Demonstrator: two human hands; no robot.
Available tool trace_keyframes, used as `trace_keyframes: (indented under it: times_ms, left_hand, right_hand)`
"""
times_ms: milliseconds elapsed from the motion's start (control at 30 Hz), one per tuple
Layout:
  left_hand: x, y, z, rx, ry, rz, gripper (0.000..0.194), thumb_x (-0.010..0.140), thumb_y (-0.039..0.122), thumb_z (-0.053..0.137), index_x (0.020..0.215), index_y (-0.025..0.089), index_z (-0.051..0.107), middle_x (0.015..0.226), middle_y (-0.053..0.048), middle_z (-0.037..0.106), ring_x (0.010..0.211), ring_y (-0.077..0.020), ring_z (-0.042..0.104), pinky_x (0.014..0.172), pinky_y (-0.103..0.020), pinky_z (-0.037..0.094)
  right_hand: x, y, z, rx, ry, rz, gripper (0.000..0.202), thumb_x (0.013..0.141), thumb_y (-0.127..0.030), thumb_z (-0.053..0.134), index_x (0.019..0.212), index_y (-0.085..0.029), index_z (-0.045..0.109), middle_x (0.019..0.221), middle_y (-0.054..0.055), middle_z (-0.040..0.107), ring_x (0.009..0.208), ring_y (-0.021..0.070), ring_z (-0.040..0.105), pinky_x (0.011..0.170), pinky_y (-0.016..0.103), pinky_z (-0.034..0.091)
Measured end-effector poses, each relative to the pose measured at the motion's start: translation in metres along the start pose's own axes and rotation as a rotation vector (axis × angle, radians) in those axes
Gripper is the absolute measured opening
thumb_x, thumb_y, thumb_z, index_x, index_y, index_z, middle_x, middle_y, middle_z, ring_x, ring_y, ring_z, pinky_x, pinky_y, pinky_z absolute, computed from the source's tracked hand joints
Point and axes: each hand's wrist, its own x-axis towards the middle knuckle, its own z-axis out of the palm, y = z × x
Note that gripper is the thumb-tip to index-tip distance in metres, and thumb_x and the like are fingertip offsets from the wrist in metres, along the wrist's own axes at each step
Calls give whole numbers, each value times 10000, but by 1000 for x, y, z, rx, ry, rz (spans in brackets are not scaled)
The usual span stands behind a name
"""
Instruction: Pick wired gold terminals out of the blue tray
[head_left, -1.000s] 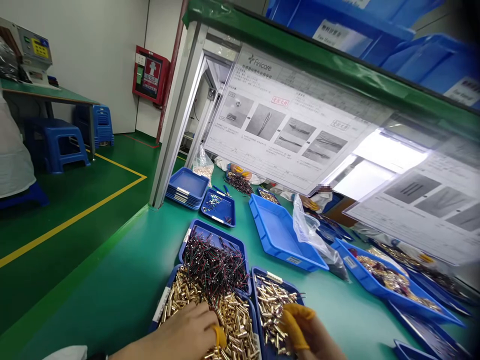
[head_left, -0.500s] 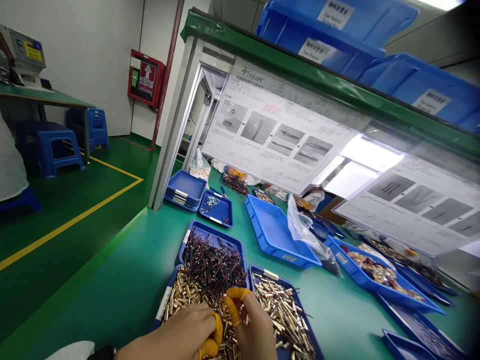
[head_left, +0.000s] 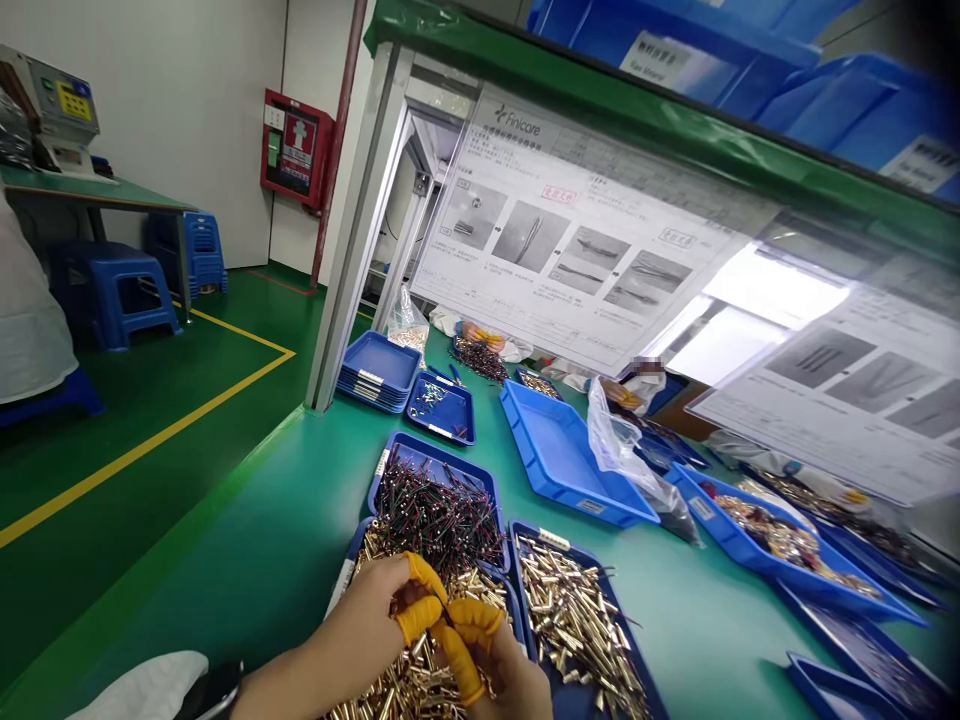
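Note:
Above a blue tray of loose brass tubes [head_left: 405,690], my left hand [head_left: 401,600] and my right hand [head_left: 487,650] meet fingertip to fingertip, both wearing yellow finger covers. A thin dark piece [head_left: 448,618] shows between the fingertips; both hands pinch at it, though its ends are hidden. Just beyond, a blue tray holds a heap of dark and red wire pieces [head_left: 439,510]. To the right of my right hand, another blue tray contains brass tubes, some with dark wires sticking out [head_left: 581,620].
Farther back stand stacked blue trays [head_left: 379,370], a small tray of bits [head_left: 441,408] and a large light-blue tray [head_left: 570,450] with a plastic bag [head_left: 622,450]. A metal post [head_left: 360,230] rises at the left edge. Other people's gloved hands [head_left: 487,338] work across the table.
My left hand has risen from low over the tubes to meet my right hand, its fingers now against the right fingertips. A thin dark piece shows between them. The view has shifted slightly.

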Motion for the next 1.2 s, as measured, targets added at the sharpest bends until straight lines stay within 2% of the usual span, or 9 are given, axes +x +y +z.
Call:
trace_keyframes:
  times_ms: [100, 300, 400, 533, 633, 833, 967, 1100, 1200]
  left_hand:
    - [-2, -1, 0, 62, -32, 39, 117, 726, 146, 503, 777, 163, 607, 761, -6, 576, 723, -173, 526, 641, -242, 397]
    - [-4, 0, -2, 153, -43, 95, 119, 721, 135, 498, 742, 165, 611, 714, 3, 565, 696, -163, 519, 631, -239, 382]
    - [-3, 1, -2, 137, -38, 93, 113, 718, 144, 501, 728, 162, 612, 690, 3, 560, 672, -160, 514, 611, -237, 384]
    - [-3, 1, -2, 90, 5, 101, 111, 716, 144, 499, 721, 157, 609, 683, 1, 569, 653, -156, 514, 595, -235, 389]
    - [-1, 1, -2, 18, 23, 96, 117, 728, 154, 504, 745, 158, 619, 707, -5, 593, 664, -158, 531, 605, -237, 404]
    - [3, -1, -6, -203, 73, 32, 130, 739, 244, 578, 822, 177, 652, 768, -14, 632, 730, -181, 566, 673, -267, 435]
    - [3, -1, -7, -207, 79, 59, 46, 689, 201, 602, 680, 175, 639, 706, -4, 606, 687, -172, 543, 633, -251, 419]
    - [2, 0, -6, -205, 81, 17, 95, 671, 225, 606, 612, 169, 555, 589, 31, 492, 585, -143, 455, 550, -239, 367]
    - [2, -1, -5, -261, 47, -4, 105, 663, 218, 606, 613, 170, 528, 590, 35, 478, 594, -143, 457, 556, -242, 364]
  right_hand:
    - [0, -1, 0, -24, -17, 18, 224, 677, -428, 689, 738, -213, 665, 619, 27, 726, 537, 179, 691, 503, 191, 531]
    - [-3, 0, -2, -10, -138, 81, 298, 720, -504, 633, 682, -212, 586, 427, -20, 647, 365, 126, 601, 406, 165, 440]
    - [-3, -7, -1, 145, -178, 165, 318, 717, -513, 640, 672, -208, 562, 415, -33, 627, 363, 117, 590, 415, 167, 439]
    - [2, -21, -1, 401, -191, 239, 280, 694, -451, 699, 683, -202, 572, 478, -32, 641, 410, 124, 606, 429, 192, 455]
    - [7, -27, -4, 469, -199, 289, 256, 647, -379, 763, 668, -195, 585, 462, -37, 641, 398, 115, 596, 422, 184, 446]
    - [11, -27, -10, 343, -173, 351, 228, 552, -334, 820, 618, -164, 684, 378, -20, 633, 350, 91, 552, 432, 164, 439]
    - [9, -25, -7, 310, -135, 338, 232, 492, -317, 837, 549, -168, 669, 390, -42, 583, 315, 84, 492, 368, 179, 410]
    - [7, -23, -6, 285, -123, 312, 305, 572, -417, 772, 532, -169, 600, 452, -43, 550, 330, 58, 416, 330, 159, 336]
    - [4, -19, -8, 213, -124, 263, 349, 643, -472, 706, 535, -168, 572, 428, -45, 528, 329, 50, 376, 345, 160, 288]
